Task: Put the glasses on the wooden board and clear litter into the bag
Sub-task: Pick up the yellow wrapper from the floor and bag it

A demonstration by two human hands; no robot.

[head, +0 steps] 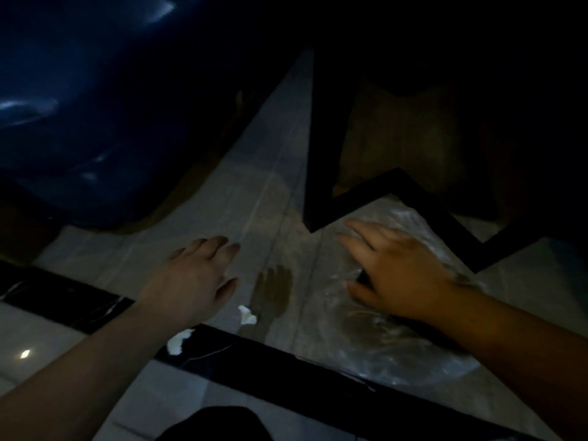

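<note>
The scene is very dim. A clear plastic bag (410,338) lies crumpled on the pale tiled floor at the right. My right hand (394,275) rests on top of it with fingers spread; whether it pinches the plastic is unclear. My left hand (194,278) hovers over the floor to the left, fingers apart and empty. Two white scraps of litter lie below the left hand: one (246,315) near the thumb and another (179,340) at the wrist, on the dark tile strip. No glasses or wooden board are visible.
A dark blue rounded object (79,122) fills the upper left. A black frame leg (321,138) with a zigzag base stands just beyond the bag. A black marble tile band (286,367) crosses the floor. A bare foot (273,291) shows between my hands.
</note>
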